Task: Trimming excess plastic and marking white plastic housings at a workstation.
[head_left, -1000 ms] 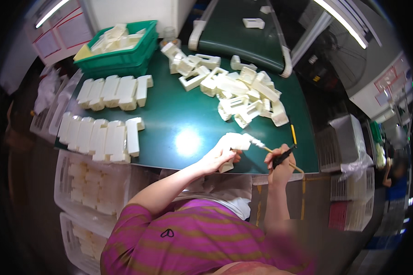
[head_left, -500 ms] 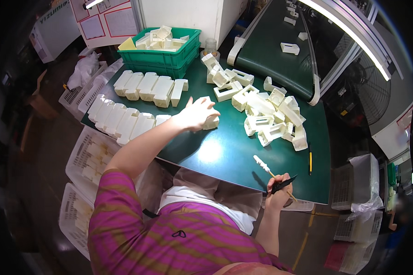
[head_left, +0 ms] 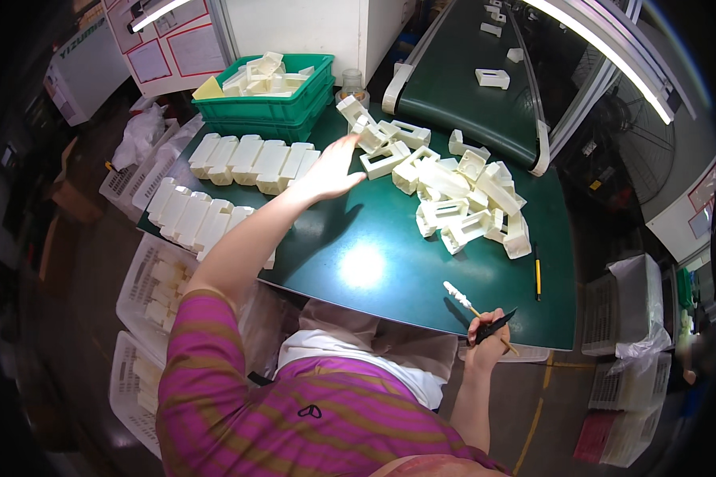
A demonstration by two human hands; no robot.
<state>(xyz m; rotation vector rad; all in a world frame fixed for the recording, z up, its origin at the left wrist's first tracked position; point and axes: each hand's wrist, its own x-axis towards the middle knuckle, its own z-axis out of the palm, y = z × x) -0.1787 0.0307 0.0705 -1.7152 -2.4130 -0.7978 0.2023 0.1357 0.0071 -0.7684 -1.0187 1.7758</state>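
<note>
My left hand reaches over the table with fingers stretched out, nothing seen in its grasp. Its fingertips are close to a cream plastic housing at the left side of a loose pile of similar parts. At the table's front right edge, my right hand is closed around a thin wooden stick with a white, lumpy tip, and a black pointed tool. Left of my left arm, more cream parts stand side by side in a back row and a front row, partly covered by the forearm.
Stacked green crates with cream parts and a glass jar stand at the back. A conveyor belt carrying parts ends behind the pile. A yellow-and-black pen-like tool lies at right. White baskets stand at left.
My left hand has moved away from a cream part near the table's middle, up and toward the pile; that part no longer shows there. My right hand stays nearly still. The view has shifted slightly.
</note>
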